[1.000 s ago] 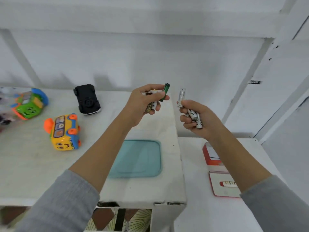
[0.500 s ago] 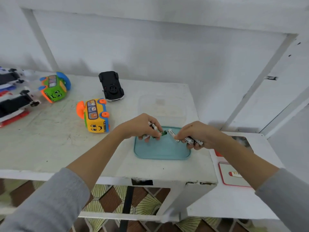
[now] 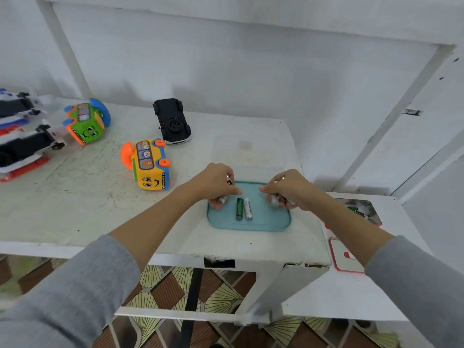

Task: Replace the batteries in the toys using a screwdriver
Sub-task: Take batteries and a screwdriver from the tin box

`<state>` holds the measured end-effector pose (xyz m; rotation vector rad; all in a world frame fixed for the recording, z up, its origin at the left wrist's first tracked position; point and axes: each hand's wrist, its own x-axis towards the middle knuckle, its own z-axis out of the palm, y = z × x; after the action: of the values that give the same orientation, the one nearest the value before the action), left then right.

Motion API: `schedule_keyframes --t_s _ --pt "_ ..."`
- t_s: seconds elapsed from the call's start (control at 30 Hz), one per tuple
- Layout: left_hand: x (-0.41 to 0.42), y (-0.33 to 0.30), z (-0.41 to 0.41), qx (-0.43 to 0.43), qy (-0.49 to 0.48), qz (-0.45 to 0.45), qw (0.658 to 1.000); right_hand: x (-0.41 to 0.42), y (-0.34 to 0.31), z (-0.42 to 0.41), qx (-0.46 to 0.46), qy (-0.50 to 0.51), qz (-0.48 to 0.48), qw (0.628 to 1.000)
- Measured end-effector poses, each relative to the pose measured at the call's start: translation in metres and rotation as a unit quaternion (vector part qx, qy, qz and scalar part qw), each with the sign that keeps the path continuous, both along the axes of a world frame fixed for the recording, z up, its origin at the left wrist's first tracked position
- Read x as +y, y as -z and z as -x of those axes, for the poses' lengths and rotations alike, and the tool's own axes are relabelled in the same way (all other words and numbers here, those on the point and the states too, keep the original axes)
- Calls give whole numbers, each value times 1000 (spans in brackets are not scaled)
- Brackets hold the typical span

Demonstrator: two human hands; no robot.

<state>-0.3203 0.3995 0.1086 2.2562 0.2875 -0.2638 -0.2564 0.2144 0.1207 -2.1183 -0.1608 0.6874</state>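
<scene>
Batteries gripped in both curled hands over tray.

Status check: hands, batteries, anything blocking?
Left hand and right hand each grip batteries over teal tray. Green battery and white battery lie side by side on it. Nothing blocking.

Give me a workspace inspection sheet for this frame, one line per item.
Surface: scuffed white tabletop; lower white side table to the right.
Job's things: green battery and silver battery side by side on teal plastic lid; yellow bus toy, green bus toy, black car toy upside down. No screwdriver seen.
Clutter: red-edged tin; red-edged lid.
Grippers: left hand and right hand each grip batteries over the lid.
Cables: nothing seen.
Surroundings: white wall, patterned floor.
</scene>
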Motion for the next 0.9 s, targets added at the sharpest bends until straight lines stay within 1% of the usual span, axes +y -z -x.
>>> schedule_keyframes --t_s 0.17,0.27,0.33,0.37,0.43,0.5,0.57,0.63,0.73,0.9 --pt "2 -1 -3 -9 1 -24 1000 3 7 -5 -57 26 6 998" --pt "2 -3 -4 -27 20 -56 998 2 6 -7 -17 36 -4 999" --pt "0 -3 -6 -34 17 -54 998 1 7 -7 8 46 -8 999" --pt "0 -4 -6 -32 15 -53 998 2 9 -7 3 53 -8 999" --pt "-3 -3 -6 -26 24 -84 996 5 15 -4 -50 66 7 997" --pt "-5 0 -6 -32 23 -126 991 10 23 1 -132 75 47 987" --pt "-8 5 -7 -46 6 -128 991 16 31 9 -181 94 64 977" --pt "-11 7 -8 -52 -12 -121 991 20 35 14 -193 110 67 973" --pt "-15 5 -9 -49 -30 -106 993 25 37 15 -210 106 83 968" --pt "-19 4 -14 -42 -26 -90 995 26 37 11 -251 92 117 957"
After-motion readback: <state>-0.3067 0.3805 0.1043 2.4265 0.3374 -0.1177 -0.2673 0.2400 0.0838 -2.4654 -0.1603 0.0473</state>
